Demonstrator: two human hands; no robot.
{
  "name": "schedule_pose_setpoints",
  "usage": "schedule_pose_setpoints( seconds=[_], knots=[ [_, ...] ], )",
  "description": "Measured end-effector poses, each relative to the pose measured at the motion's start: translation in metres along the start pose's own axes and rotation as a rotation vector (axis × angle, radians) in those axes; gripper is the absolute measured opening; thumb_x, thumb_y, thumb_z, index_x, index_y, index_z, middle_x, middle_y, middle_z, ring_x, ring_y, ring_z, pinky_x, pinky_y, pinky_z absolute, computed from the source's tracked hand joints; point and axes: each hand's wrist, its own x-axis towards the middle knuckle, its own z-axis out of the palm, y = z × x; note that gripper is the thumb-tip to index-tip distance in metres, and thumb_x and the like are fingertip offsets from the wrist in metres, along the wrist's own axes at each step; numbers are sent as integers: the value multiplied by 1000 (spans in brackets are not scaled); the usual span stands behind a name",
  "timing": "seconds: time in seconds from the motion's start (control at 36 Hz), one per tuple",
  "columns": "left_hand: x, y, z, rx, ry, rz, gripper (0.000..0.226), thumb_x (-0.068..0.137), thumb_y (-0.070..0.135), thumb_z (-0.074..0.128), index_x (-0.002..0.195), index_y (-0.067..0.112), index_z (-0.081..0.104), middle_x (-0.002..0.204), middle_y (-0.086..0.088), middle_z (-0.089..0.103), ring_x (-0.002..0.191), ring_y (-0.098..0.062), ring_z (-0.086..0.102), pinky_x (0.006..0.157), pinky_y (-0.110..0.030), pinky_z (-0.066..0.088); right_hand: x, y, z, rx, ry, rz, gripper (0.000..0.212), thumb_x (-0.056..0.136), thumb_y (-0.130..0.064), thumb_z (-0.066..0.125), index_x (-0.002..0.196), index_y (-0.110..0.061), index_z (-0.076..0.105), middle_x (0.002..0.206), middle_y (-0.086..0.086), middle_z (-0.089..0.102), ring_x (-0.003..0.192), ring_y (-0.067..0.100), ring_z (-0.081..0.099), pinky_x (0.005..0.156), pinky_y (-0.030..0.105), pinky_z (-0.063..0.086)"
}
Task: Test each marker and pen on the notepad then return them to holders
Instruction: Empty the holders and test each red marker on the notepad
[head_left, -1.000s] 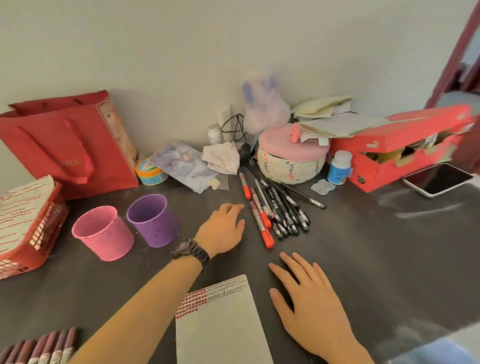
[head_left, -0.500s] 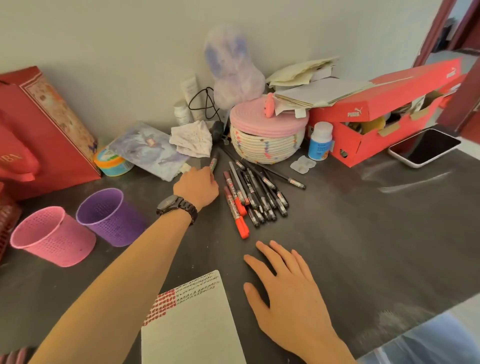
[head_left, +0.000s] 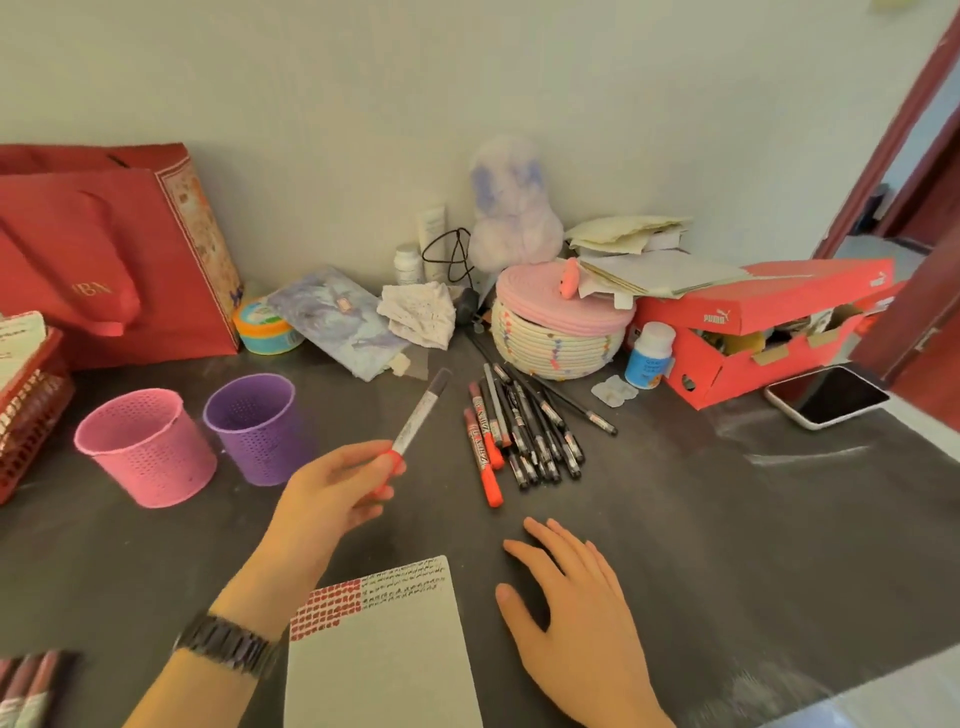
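My left hand (head_left: 332, 493) pinches a marker (head_left: 418, 418) by its red end and holds it above the dark table, its dark cap pointing up and away. To its right lies a pile of red markers and black pens (head_left: 524, 431). The notepad (head_left: 382, 649) lies near the front edge, with red and black test marks along its top. My right hand (head_left: 576, 608) rests flat on the table beside the notepad's right edge. A pink holder (head_left: 145, 447) and a purple holder (head_left: 257, 426) stand at the left.
A red bag (head_left: 104, 260) and a red basket (head_left: 31, 410) sit at the far left. A woven pink-lidded basket (head_left: 556, 327), a small bottle (head_left: 649, 356), a red shoebox (head_left: 769, 332) and a phone (head_left: 828, 397) line the back right. More markers (head_left: 26, 686) lie at the bottom left.
My left hand reached to the back of the pile, picked up a marker and drew it back toward me, lifted off the table. My right hand stayed flat beside the notepad.
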Motion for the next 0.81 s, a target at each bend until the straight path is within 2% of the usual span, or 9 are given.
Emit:
schedule_pose_setpoints(
  seconds=[0.11, 0.19, 0.31, 0.36, 0.42, 0.53, 0.67, 0.72, 0.81],
  knots=[
    [-57, -18, -16, -82, -23, 0, 20, 89, 32, 64, 103, 28, 78, 102, -4, 76, 76, -15, 65, 79, -35, 52, -2, -10, -8, 46, 21, 21, 45, 95, -66, 42, 136, -49, 51, 150, -35, 28, 147, -9, 14, 122, 25, 3],
    [-88, -34, -26, -55, -13, 18, 26, 99, 23, 53, 100, 32, 78, 96, -4, 75, 68, -15, 61, 74, -31, 54, -10, -28, -16, 362, 29, 105, 48, 84, -72, 42, 122, -49, 60, 126, -43, 52, 130, -16, 39, 119, 25, 23],
    [-120, -49, -33, 45, -21, 20, 33, 103, 31, 46, 95, 37, 77, 92, 3, 75, 63, -9, 59, 67, -18, 51, -20, -70, -19, 986, -81, 300, 26, 104, -35, 45, 110, -30, 70, 101, -10, 76, 93, 9, 69, 82, 26, 49],
    [-131, -53, -34, 65, -31, 12, 35, 102, 39, 44, 93, 37, 77, 90, 4, 75, 61, -7, 55, 65, -17, 49, -27, -90, -17, 1095, -147, 288, 25, 104, -24, 48, 109, -23, 73, 92, 4, 77, 72, 19, 66, 72, 35, 51],
    [-139, -55, -35, 103, -25, 4, 41, 101, 47, 40, 88, 35, 77, 82, 4, 74, 56, -6, 50, 60, -17, 45, -37, -104, -13, 1152, -135, 196, 26, 93, -38, 61, 107, -23, 77, 90, 9, 75, 65, 19, 61, 69, 36, 52],
    [-149, -56, -39, 228, 7, 21, 54, 100, 56, 34, 76, 28, 74, 59, 6, 64, 50, -4, 47, 53, -16, 39, -48, -121, -3, 1179, -79, 141, 39, 75, -54, 72, 96, -21, 78, 85, 14, 73, 66, 18, 59, 72, 41, 55],
    [-154, -53, -37, 417, 41, 82, 59, 100, 58, 34, 59, 30, 66, 52, 12, 56, 47, -5, 48, 50, -16, 37, -54, -131, 8, 1204, -78, 142, 49, 73, -54, 71, 102, -15, 76, 97, 5, 77, 83, 17, 71, 71, 29, 57],
    [-155, -54, -33, 506, 103, 105, 61, 99, 58, 30, 56, 26, 60, 51, 15, 55, 47, -7, 49, 48, -18, 34, -57, -136, 10, 1335, -67, 173, 40, 79, -47, 68, 96, -12, 75, 100, 4, 77, 93, 19, 72, 74, 31, 57],
    [-158, -59, -24, 653, 224, 182, 64, 93, 65, 19, 59, 24, 54, 53, 10, 57, 54, -14, 55, 52, -29, 43, -59, -151, 8, 1699, -123, 278, 26, 88, -35, 60, 74, -15, 70, 83, 6, 68, 78, 17, 68, 71, 31, 55]
  ],
)
